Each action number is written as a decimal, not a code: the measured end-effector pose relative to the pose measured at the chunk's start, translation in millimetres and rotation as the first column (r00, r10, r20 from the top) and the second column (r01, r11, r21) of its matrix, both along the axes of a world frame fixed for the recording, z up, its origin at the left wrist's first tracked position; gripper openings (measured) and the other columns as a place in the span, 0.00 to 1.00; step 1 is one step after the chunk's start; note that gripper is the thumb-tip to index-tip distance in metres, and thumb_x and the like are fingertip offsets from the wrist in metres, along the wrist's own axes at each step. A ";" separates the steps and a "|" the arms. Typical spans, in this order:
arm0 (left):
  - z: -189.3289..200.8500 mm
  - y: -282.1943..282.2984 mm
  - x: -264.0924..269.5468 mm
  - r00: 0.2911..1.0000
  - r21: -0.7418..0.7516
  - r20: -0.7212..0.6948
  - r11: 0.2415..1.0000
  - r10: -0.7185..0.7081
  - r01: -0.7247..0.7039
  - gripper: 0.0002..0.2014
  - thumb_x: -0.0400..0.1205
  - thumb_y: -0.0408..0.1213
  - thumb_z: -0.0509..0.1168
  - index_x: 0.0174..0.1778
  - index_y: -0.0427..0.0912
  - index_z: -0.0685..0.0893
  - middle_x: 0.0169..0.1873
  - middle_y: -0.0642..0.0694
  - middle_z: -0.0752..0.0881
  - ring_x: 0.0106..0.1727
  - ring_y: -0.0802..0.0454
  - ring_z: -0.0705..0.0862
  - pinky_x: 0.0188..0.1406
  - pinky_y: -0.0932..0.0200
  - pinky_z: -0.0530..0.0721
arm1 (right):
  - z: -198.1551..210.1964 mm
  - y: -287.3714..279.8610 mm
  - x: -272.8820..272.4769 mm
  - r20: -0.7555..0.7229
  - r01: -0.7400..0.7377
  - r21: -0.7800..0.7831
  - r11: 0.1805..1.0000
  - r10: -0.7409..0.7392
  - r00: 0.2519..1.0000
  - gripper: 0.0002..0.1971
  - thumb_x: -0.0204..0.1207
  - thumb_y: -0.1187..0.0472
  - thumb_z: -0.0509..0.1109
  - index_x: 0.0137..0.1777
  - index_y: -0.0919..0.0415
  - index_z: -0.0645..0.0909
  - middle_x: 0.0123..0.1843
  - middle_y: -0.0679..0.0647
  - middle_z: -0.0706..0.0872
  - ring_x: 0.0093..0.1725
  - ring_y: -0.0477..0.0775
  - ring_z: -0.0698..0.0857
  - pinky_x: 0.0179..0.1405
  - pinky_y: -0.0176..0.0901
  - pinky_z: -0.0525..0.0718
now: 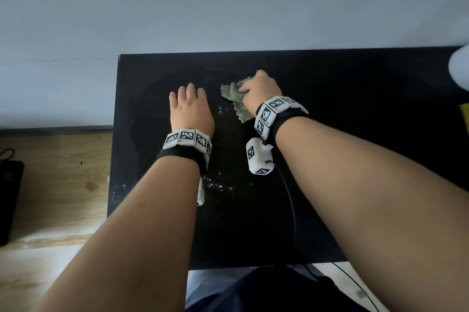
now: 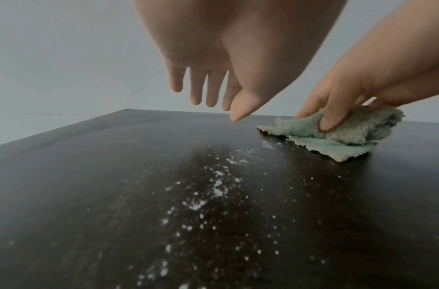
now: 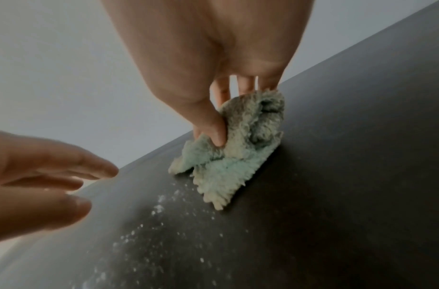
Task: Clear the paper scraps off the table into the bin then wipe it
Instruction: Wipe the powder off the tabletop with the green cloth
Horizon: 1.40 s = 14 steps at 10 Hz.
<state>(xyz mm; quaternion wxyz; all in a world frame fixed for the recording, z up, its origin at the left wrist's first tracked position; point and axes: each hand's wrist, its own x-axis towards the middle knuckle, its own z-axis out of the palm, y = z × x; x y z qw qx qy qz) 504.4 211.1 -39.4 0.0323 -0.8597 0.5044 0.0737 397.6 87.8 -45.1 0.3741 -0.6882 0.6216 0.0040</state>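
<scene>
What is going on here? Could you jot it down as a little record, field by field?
Surface: black table, against a pale wall
Right hand: grips a crumpled green cloth that lies on the table
Left hand: fingers straight, holding nothing, above the table
Mess: white specks scattered near the cloth and toward the near edge
Paper scraps: none visible
Bin: not in view
Stage: wiping, specks not yet cleared
</scene>
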 end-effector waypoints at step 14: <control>3.2 69.2 -27.0 0.984 -0.065 0.008 0.982 0.180 -0.179 0.23 0.80 0.33 0.57 0.73 0.39 0.71 0.76 0.40 0.68 0.77 0.40 0.65 0.80 0.42 0.57 | -20.1 79.8 -28.5 -0.102 -0.512 -0.091 0.854 0.504 0.858 0.12 0.71 0.54 0.75 0.54 0.50 0.84 0.61 0.52 0.79 0.58 0.58 0.81 0.61 0.50 0.81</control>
